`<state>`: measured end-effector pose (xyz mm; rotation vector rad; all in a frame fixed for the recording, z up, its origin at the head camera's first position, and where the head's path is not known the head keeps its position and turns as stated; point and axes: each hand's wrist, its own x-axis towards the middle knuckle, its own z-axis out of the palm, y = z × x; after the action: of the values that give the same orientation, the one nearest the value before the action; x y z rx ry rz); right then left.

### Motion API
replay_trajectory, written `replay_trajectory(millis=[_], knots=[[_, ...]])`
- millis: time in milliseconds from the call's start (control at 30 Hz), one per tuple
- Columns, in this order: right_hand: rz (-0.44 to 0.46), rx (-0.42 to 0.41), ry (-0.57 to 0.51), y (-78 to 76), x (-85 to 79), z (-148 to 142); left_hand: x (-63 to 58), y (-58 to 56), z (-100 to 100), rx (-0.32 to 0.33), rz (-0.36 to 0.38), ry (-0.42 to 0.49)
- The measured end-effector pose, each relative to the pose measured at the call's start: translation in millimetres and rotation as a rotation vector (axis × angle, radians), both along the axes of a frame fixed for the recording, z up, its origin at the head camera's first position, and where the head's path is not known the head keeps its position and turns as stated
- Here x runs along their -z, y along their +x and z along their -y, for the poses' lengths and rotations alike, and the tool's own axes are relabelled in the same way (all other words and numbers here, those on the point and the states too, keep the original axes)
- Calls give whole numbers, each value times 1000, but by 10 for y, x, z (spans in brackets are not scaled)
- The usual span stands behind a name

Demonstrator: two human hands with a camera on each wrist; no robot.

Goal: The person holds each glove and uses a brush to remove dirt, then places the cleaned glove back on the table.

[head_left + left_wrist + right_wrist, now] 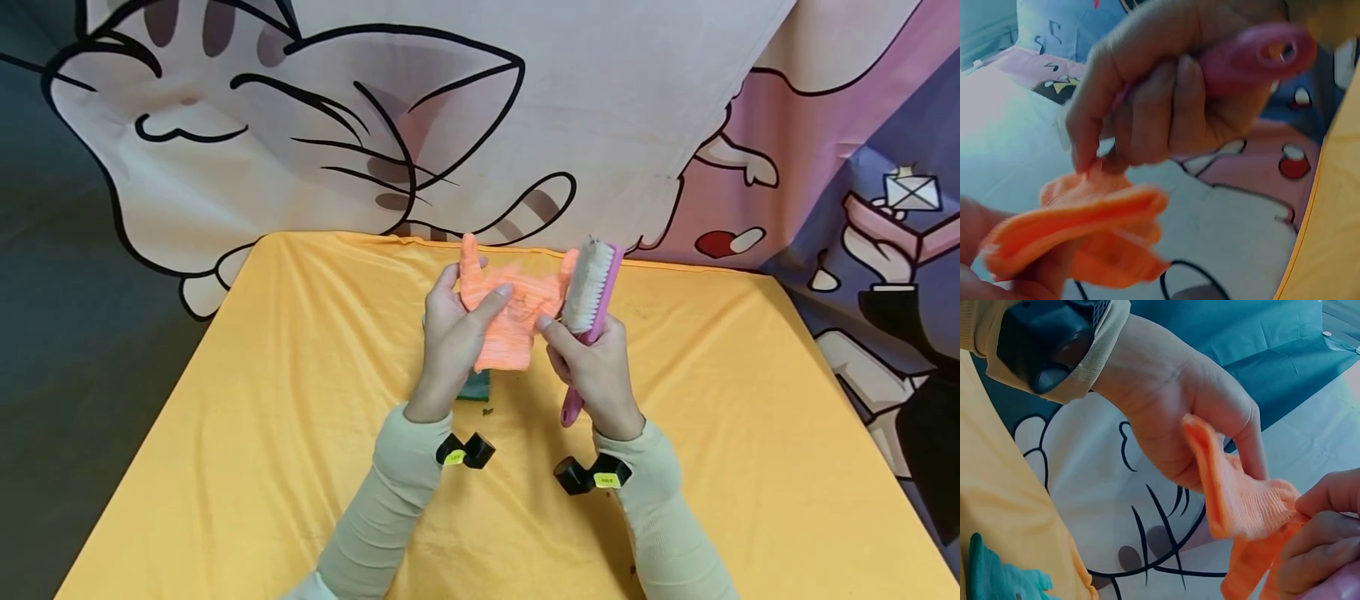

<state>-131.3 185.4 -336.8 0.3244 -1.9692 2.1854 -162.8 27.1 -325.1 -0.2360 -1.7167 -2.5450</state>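
An orange knitted glove (512, 321) is held up over the table, its ribbed cuff towards me. My left hand (453, 333) grips its left side, thumb on top and fingers mostly hidden behind. My right hand (600, 371) holds a pink-handled brush (600, 292) with pale bristles, which stands upright beside the glove. The thumb and forefinger of that hand also pinch the glove, as the left wrist view shows at the fabric (1094, 178). In the right wrist view the glove's cuff (1210, 481) gapes beside my left palm.
A teal knitted piece (474, 387), perhaps another glove, lies on the yellow tablecloth (300, 417) below my left hand. Small dark bits (487, 412) are scattered on the cloth. Behind the table's far edge hangs a cartoon-printed sheet (600, 108).
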Motion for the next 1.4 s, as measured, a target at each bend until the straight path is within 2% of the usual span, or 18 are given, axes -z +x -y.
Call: replay_trajectory(millis=[67,200,300,400,467,567,600,633,700,767,867,1000,1133,1300,1400], knots=[[-9,10,10,-5,6,-3,2,-14,28,7,34,-113],[-51,74,66,-34,29,7,-21,-16,84,-35,92,-486],[-95,161,161,-68,45,38,-61,6,102,-75,89,-762],[-125,215,256,-94,60,72,-93,30,88,0,48,-814],[-122,197,282,-95,68,85,-90,35,61,117,17,-749],[-76,126,266,-72,59,90,-49,21,14,373,7,-474],[-54,94,245,-66,54,88,-34,14,0,439,22,-377],[-30,58,226,-54,47,84,-20,11,-10,490,52,-278],[15,-12,193,-24,31,74,5,4,-15,549,99,-115],[44,-85,165,7,18,67,20,2,-7,537,142,-21],[53,-185,135,61,-2,58,39,6,18,511,184,72],[49,-234,99,107,-29,50,54,10,37,496,205,108],[13,-178,120,111,-73,44,39,22,49,455,212,76],[-46,-55,132,129,-169,8,9,35,63,323,182,21],[-65,6,151,134,-180,-19,-8,40,54,277,151,16]])
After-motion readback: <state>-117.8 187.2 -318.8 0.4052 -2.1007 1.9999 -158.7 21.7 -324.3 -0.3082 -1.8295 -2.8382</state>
